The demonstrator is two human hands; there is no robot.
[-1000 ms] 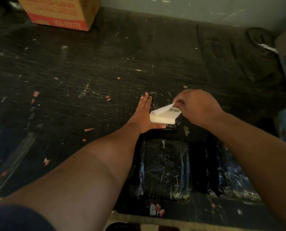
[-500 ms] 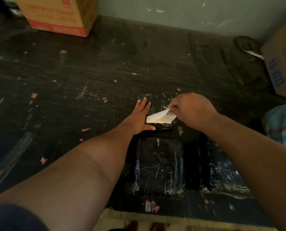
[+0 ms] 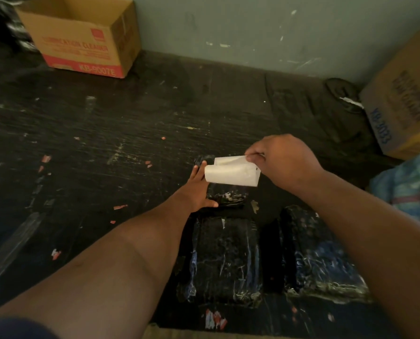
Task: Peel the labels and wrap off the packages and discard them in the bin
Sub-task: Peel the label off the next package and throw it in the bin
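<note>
A white label (image 3: 232, 174) hangs curled in the air, pinched at its upper right corner by my right hand (image 3: 283, 161). Below it lies a small black wrapped package (image 3: 227, 198) on the dark table. My left hand (image 3: 198, 189) lies flat with straight fingers against the left side of that package, and the label hides its fingertips. Two larger black packages in shiny wrap lie nearer to me, one in the middle (image 3: 222, 259) and one to the right (image 3: 322, 253).
An open cardboard box (image 3: 81, 37) stands at the back left against the wall. Another cardboard box (image 3: 404, 101) sits at the right edge, with a striped bag (image 3: 409, 189) below it. Scraps of red and white paper (image 3: 213, 320) litter the scratched black table (image 3: 106, 143).
My right hand has lifted the label up off the small package; the label now hangs free and curled. My left hand has stayed flat beside the package.
</note>
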